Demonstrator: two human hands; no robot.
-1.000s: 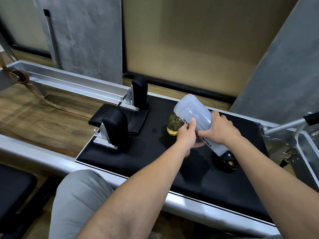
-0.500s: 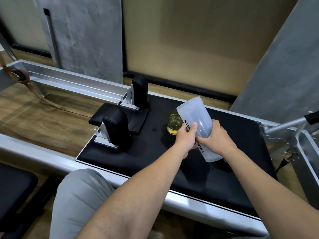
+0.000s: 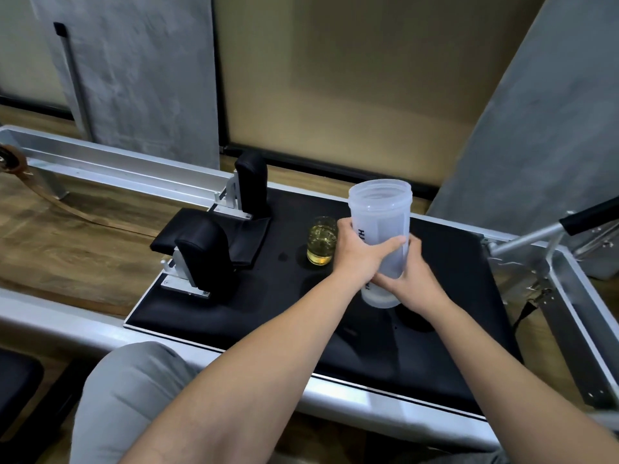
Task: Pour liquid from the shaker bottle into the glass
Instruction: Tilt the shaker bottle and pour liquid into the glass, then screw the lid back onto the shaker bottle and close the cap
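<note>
The translucent white shaker bottle point(image 3: 378, 209) stands upright over the black mat point(image 3: 268, 313), its mouth open at the top and no liquid visible inside. My left hand point(image 3: 356, 256) wraps around its middle from the left. Lower down, my right hand point(image 3: 412, 284) grips it from the right. I cannot tell whether its base touches the mat. Just left of the bottle, a small glass point(image 3: 321, 242) stands on the mat, holding yellow liquid. A dark round lid point(image 3: 417, 321) lies on the mat behind my right wrist, partly hidden.
Two black padded shoulder rests point(image 3: 201, 252) point(image 3: 251, 182) on metal brackets stand at the mat's left end. Aluminium rails point(image 3: 110, 165) run off to the left over a wooden floor. A metal bar with a black grip point(image 3: 576, 222) rises at the right. My knee point(image 3: 134, 396) is below.
The bottle has swung from tilted, mouth toward the glass, to upright. Both hands kept hold of it and moved slightly right, away from the glass.
</note>
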